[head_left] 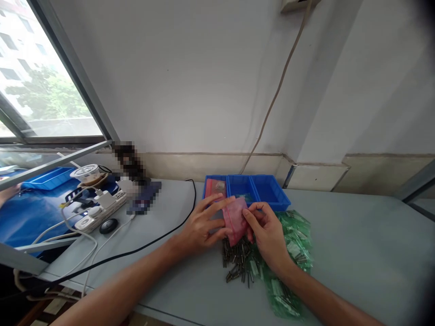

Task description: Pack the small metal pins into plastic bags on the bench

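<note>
We have the pink bag (235, 222) between our two hands, above the near edge of the blue tray (272, 192) as we look at it. The right hand (268, 235) has its thumb and forefinger closed in a pinch on the bag's right side, the other fingers curled behind. The left hand (203, 226) has its fingers loosely spread, tips against the bag's left side; we cannot tell whether they grip it or merely steady it.

That uneven hold is our main worry: the film looks thin and slick, so if the right pinch loosened, the left fingers might not catch the bag. Whether its mouth is parted we cannot see, and anything inside could spill if it tipped.

Just below the fingers lies a loose heap of metal pins (239, 256) on the table (356, 235). A dropping wrist could scatter them, since nothing walls them in and round pieces may roll. Under and beside the right hand spread the green bags (295, 240); that forearm passes over them, so a sideways sweep could drag them into the pins.

Beyond the left fingers, a reddish packet (214, 186) sits in the tray's left compartment. Its colour is close to our bag's, so a hurried glance might confuse the two.
</note>
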`<state>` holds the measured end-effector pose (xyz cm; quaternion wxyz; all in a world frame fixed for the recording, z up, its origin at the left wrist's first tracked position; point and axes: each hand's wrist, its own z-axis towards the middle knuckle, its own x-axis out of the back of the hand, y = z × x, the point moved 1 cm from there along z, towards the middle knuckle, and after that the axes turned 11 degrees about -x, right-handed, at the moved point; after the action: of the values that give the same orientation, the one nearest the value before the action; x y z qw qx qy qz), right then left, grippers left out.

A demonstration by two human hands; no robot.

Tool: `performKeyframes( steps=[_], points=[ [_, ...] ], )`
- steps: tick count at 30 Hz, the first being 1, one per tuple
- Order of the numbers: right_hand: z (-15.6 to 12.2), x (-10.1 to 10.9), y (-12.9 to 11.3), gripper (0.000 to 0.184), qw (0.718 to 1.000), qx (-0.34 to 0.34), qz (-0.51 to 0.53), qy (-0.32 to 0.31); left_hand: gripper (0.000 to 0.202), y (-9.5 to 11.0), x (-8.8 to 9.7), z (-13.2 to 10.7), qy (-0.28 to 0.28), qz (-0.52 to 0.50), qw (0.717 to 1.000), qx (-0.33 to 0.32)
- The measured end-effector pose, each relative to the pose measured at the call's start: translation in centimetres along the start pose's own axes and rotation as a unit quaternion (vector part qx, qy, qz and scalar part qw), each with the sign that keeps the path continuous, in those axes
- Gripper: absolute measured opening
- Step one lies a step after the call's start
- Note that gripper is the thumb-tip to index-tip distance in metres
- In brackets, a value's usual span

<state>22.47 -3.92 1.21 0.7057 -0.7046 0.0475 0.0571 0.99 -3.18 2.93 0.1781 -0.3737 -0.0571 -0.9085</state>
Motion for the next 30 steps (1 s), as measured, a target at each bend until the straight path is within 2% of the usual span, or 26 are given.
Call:
performKeyframes(
  steps=[2, 7, 12, 16, 20, 25, 27, 30],
  points=[
    [0.0, 0.1, 0.0, 0.036, 1.0, -0.005, -0.008, 0.011, 0.027, 0.0, 0.0, -0.1, -0.01, -0.012, 1.0, -0.013],
    [-0.2, 0.0, -0.1, 0.032, 1.0, -0.004, -0.03, 0.002, 0.035, -0.3, -0.5, -0.5, 0.012, -0.023, 0.999, 0.035],
    [-0.3, -0.1, 0.3, 0.029, 0.998, 0.021, -0.054, -0.013, 0.053, -0.8, -1.2, -1.1, 0.043, 0.005, 0.999, 0.012],
    [-0.1, 0.2, 0.5, 0.028, 0.996, 0.036, -0.082, -0.006, 0.048, -0.8, -1.3, -1.0, 0.041, 0.021, 0.999, 0.009],
    [0.0, 0.3, 0.5, 0.028, 0.988, 0.088, -0.123, 0.012, 0.037, -0.8, -0.9, -0.8, 0.057, 0.011, 0.998, 0.008],
    [-0.3, 0.2, 0.6, 0.036, 0.994, 0.045, -0.096, -0.025, 0.017, -0.9, -0.7, -0.7, 0.08, 0.017, 0.995, 0.065],
    [-0.4, 0.1, 0.5, 0.03, 0.992, 0.055, -0.108, -0.044, 0.017, -0.9, -0.8, -0.6, 0.077, 0.022, 0.992, 0.093],
    [-0.5, 0.0, 0.3, 0.024, 0.981, 0.109, -0.149, -0.065, 0.025, -0.9, -0.9, -0.5, 0.075, 0.02, 0.99, 0.114]
  ],
)
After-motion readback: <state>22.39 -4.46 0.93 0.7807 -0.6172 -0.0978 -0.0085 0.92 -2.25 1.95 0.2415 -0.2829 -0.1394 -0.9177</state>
